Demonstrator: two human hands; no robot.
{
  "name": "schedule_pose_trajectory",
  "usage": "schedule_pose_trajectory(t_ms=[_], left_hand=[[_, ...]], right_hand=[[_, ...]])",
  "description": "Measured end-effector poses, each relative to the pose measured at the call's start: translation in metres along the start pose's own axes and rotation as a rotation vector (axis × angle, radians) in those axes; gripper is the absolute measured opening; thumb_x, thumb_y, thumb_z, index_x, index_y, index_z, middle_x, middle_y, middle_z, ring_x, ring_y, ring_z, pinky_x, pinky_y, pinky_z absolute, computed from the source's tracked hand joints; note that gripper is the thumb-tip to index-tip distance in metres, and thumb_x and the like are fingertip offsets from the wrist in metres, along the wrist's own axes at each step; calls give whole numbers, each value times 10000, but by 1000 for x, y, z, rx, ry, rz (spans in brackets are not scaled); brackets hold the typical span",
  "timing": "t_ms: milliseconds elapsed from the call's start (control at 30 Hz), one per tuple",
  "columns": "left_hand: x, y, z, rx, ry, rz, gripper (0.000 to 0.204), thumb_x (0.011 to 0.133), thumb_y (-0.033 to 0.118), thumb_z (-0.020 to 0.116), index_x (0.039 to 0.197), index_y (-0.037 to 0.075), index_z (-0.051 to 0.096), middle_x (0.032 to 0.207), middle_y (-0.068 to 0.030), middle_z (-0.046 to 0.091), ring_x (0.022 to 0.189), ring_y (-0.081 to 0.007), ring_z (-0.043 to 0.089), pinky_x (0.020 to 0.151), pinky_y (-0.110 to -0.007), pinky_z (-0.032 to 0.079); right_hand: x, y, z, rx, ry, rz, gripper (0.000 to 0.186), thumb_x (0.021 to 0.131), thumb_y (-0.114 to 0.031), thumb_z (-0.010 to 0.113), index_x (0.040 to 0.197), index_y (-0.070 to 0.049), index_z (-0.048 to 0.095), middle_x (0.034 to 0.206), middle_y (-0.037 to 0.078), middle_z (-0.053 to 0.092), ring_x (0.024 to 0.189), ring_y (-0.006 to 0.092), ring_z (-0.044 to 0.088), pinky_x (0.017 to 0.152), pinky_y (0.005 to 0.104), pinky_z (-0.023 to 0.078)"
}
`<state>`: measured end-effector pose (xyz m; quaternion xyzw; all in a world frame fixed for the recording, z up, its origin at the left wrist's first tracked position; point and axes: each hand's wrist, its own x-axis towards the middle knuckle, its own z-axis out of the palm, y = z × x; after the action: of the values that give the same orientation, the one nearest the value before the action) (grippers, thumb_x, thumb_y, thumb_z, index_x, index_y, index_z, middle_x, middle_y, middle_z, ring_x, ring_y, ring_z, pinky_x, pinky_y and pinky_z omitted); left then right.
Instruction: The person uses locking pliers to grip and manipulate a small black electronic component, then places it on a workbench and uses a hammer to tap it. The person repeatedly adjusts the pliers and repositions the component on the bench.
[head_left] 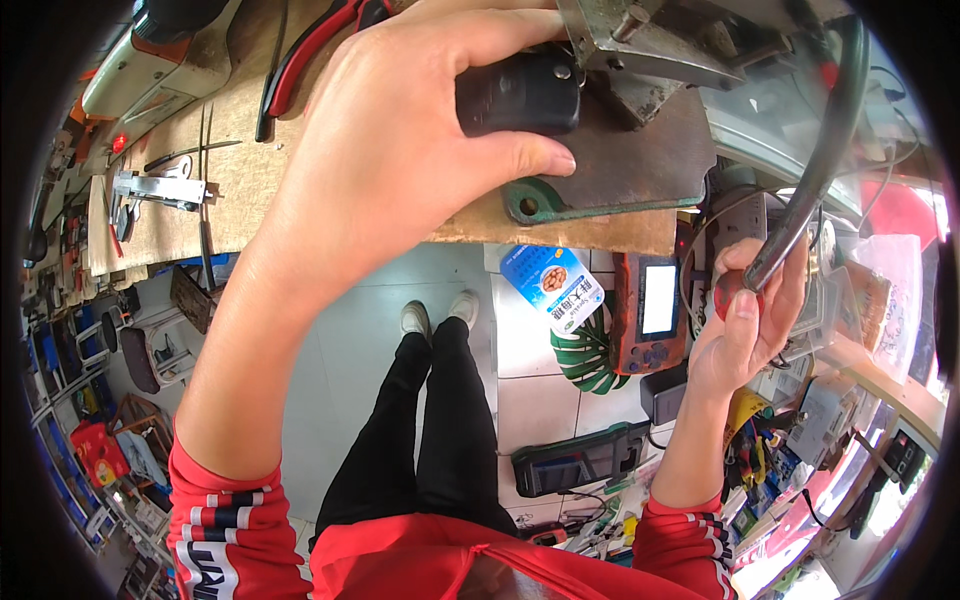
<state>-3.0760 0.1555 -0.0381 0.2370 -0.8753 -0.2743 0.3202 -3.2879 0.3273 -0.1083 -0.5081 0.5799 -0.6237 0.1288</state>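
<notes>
My left hand (385, 150) is closed around a black car key fob (520, 95), with the thumb along its near side. The fob lies on the dark metal base plate (640, 160) of a hand press, whose edge shows green paint. Right beside the fob stands the steel head (650, 55) of the press; whether they touch I cannot tell. On the right, my right hand (750, 335) grips the red ball knob (733, 292) at the end of the press's long black lever (815, 160).
On the wooden bench (250, 200) lie red-and-black-handled pliers (300, 65), thin tools and a metal caliper-like tool (160, 188). A machine (165, 75) stands at the far left. Below the bench edge are a blue card (552, 285), an orange handheld device (650, 315) and a dark tablet-like device (580, 460).
</notes>
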Motion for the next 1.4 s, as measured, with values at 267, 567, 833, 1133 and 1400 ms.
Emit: schedule_pose_trajectory(t_ms=[267,567,833,1133,1400], left_hand=[[10,-4,-2,4,-85,-2,617,662,196,802,1207,14,579,1153,-142,568,1024,-258,596,859,-318,489],[3,9,-4,111,-80,-81,621,650,183,807,1198,5,577,1156,-140,572,1026,-267,589,876,-317,477],[-2,6,0,97,-51,-107,591,643,161,804,1171,3,589,1156,-131,582,1020,-269,584,883,-316,465],[-3,5,2,94,-28,-126,558,637,135,800,1141,2,602,1156,-121,592,1012,-271,579,891,-315,452],[-6,1,3,72,-14,-140,529,630,113,797,1114,1,614,1156,-113,602,1006,-273,574,898,-315,440]], right_hand=[[2,14,4,105,-70,97,717,909,-348,548,1458,-2,242,1036,78,556,862,115,494,732,239,414],[4,34,15,152,-76,121,715,917,-323,560,1476,-44,211,1114,60,513,931,118,457,829,256,373],[5,47,23,141,-64,142,665,917,-156,560,1478,-60,216,1286,90,479,1114,158,473,995,304,350],[15,59,36,227,-59,87,671,918,-102,576,1479,-61,210,1408,94,393,1245,188,415,1044,313,299],[12,50,30,68,-25,147,650,881,-26,568,1456,-24,264,1254,86,505,1103,166,493,974,294,374]])
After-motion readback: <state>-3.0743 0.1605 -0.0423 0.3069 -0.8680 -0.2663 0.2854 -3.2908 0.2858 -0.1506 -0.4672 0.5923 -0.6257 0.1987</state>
